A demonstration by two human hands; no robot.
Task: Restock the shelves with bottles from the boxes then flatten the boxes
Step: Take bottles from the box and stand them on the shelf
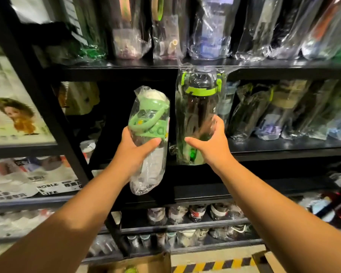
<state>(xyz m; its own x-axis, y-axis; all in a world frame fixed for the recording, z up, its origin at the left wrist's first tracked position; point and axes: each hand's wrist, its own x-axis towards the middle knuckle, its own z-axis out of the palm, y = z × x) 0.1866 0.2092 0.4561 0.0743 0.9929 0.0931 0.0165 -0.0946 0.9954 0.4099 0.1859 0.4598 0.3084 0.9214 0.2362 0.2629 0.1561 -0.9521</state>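
Your left hand [135, 146] is curled round the middle of the pale green bottle [148, 119], thumb across its front. Your right hand [215, 144] is wrapped round the lower half of the dark bottle [197, 107]. Both bottles are in loose clear bags and are held in front of the middle shelf [283, 148], at the left end of its row of wrapped bottles [264, 115]. Neither is standing on the board yet.

Watch the dark bottle first. Its bright green cap looks level with the front edge of the upper shelf [126, 70], so pushing it straight in could knock the cap against that edge and twist it out of your hand. You probably need to tip it.

The bags are slick, and you are gripping film as much as bottle, so either one could slide down through your fingers.

The row on the right already leans. If you set the dark bottle hard against it, those bottles could topple along the shelf.

With both hands full, you have nothing free to catch a fall, and the cardboard box [146, 263] sits right below.
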